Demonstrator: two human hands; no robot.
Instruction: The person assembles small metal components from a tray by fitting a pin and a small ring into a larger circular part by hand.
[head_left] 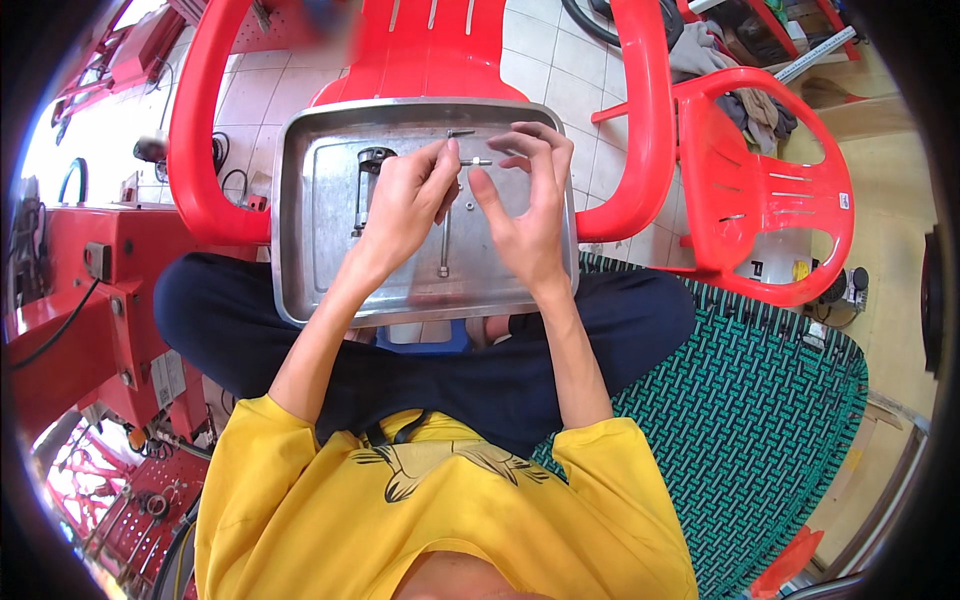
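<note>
My left hand (408, 205) is closed, pinching a small metal threaded piece (478, 162) whose end sticks out to the right past the thumb and fingertip. My right hand (530, 220) hovers just beside that end, fingers curved and apart, with nothing in them. Both are over a shallow metal tray (284, 220). Inside it, left of my left hand, lies a part with a round black head (374, 158) and a metal shaft, partly hidden. A thin metal rod (445, 255) lies between my hands. A small nut (469, 206) and a short dark screw (460, 132) lie nearby.
The tray spans my crossed legs and the seat of a red plastic chair (430, 60). Another red chair (770, 190) stands at the right. Red metal machinery (120, 290) is close on my left. A green woven seat (740, 400) lies to my right.
</note>
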